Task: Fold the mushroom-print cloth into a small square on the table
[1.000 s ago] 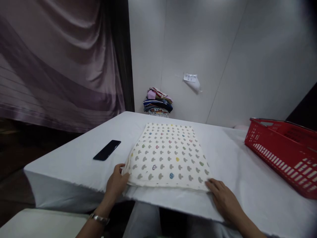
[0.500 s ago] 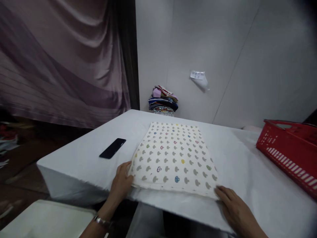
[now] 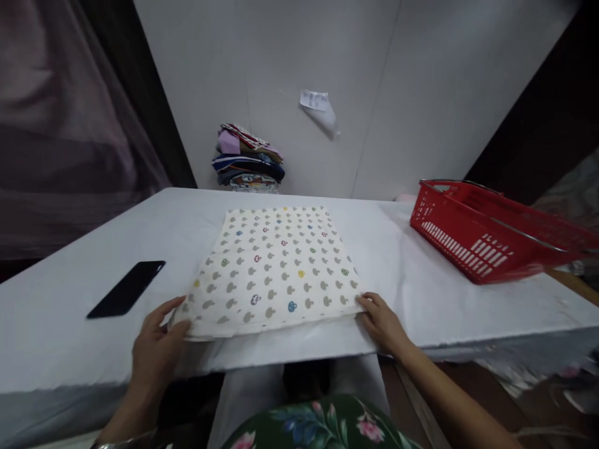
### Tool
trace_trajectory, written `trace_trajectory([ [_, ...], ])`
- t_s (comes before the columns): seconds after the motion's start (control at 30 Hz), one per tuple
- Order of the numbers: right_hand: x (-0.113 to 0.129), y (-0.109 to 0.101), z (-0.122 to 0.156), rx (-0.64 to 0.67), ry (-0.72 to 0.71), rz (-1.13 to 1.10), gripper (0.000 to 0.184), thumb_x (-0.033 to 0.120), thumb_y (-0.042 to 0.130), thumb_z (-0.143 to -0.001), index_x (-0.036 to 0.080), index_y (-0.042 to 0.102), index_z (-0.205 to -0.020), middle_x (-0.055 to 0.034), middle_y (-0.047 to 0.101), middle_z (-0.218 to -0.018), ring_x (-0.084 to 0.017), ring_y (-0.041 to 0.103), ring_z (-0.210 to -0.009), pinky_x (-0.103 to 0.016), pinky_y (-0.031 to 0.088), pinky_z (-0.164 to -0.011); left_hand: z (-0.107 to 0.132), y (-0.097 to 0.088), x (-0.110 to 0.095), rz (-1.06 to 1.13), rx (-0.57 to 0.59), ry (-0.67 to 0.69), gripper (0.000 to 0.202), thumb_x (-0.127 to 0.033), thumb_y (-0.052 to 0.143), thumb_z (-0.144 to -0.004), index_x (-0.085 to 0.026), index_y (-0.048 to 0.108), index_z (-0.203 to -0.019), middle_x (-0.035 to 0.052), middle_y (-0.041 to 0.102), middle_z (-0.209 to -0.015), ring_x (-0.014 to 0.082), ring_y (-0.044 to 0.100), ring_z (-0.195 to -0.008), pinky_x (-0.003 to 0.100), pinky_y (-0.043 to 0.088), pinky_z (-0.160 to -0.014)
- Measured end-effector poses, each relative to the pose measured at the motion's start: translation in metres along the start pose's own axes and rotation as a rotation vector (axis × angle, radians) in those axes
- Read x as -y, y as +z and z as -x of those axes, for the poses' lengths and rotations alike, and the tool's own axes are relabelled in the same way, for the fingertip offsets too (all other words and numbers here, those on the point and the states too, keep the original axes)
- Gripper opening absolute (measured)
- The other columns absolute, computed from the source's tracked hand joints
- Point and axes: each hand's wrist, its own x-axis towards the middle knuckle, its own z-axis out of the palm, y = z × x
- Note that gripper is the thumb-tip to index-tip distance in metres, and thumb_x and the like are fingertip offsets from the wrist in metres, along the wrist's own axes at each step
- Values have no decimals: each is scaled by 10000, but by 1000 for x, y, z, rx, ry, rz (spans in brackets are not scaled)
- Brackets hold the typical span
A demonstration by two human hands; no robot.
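A folded white cloth (image 3: 276, 274) printed with small grey and coloured mushrooms lies flat on the white-covered table. My left hand (image 3: 156, 343) is closed on its near left corner, thumb on top and fingers along the side edge. At the near right corner, my right hand (image 3: 381, 321) pinches the cloth's edge; part of its fingers is hidden. Several layers show along the cloth's left and front edges.
A black phone (image 3: 127, 289) lies to the left on the table (image 3: 374, 237). On the right stands a red plastic basket (image 3: 458, 234) with metal handles. Behind the table's far edge rises a stack of folded fabrics (image 3: 248, 159) against the wall.
My view has turned to the right, so the basket shows more fully and the phone sits further left. Both hands keep hold of the cloth's near corners, and the cloth stays flat.
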Motion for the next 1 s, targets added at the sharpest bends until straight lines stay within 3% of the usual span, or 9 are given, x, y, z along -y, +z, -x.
trace_trajectory([
  [0.17, 2, -1, -1, -46, 92, 97, 342, 139, 399, -864, 197, 605, -1131, -78, 565, -1120, -181, 592, -963, -304, 485, -829, 0, 0, 5, -27, 31, 45, 459, -288, 525, -709, -266, 609, -1160, -24, 533, -1259, 154, 547, -771, 341, 495, -849],
  [0.33, 2, -6, 5, 4, 185, 234, 339, 186, 416, -888, 243, 576, -1181, -46, 587, -1048, -170, 602, -851, -263, 444, -689, 2, 4, 15, -169, 109, 43, 434, -210, 516, -738, -250, 592, -1164, 12, 508, -1299, 206, 575, -904, 414, 459, -950],
  [0.57, 6, -15, 7, 23, 153, 263, 359, 193, 406, -897, 250, 557, -1219, -35, 596, -1032, -162, 610, -849, -254, 429, -691, -1, 5, 21, -312, 183, 119, 442, -225, 513, -772, -243, 550, -1212, 32, 456, -1357, 225, 598, -969, 433, 446, -973],
  [0.7, 3, -11, 11, 53, 125, 277, 363, 195, 395, -893, 244, 573, -1206, -41, 603, -967, -167, 624, -822, -256, 457, -669, 3, 4, 22, -370, 249, 126, 438, -233, 445, -799, -191, 538, -1225, 94, 422, -1373, 258, 580, -1039, 426, 461, -946],
  [0.83, -7, -8, 11, 16, 22, 239, 338, 185, 438, -835, 227, 632, -1109, -71, 627, -993, -206, 619, -934, -308, 500, -773, 4, 2, 25, -345, 258, 155, 454, -222, 395, -802, -132, 529, -1226, 152, 447, -1337, 262, 573, -1082, 394, 461, -939],
  [0.9, -5, -8, 6, -75, -87, 209, 348, 169, 453, -800, 204, 641, -1090, -113, 605, -1146, -247, 574, -1078, -377, 488, -881, 2, -1, 26, -344, 274, 129, 440, -260, 406, -798, -130, 553, -1192, 165, 484, -1307, 286, 586, -1068, 432, 459, -934],
  [1.0, 14, -9, -12, -208, -256, 101, 415, 193, 420, -852, 186, 552, -1245, -121, 436, -1416, -252, 381, -1323, -433, 398, -1033, -7, -5, 23, -290, 217, 130, 381, -323, 473, -760, -145, 631, -1058, 174, 550, -1247, 332, 604, -1029, 499, 437, -942],
])
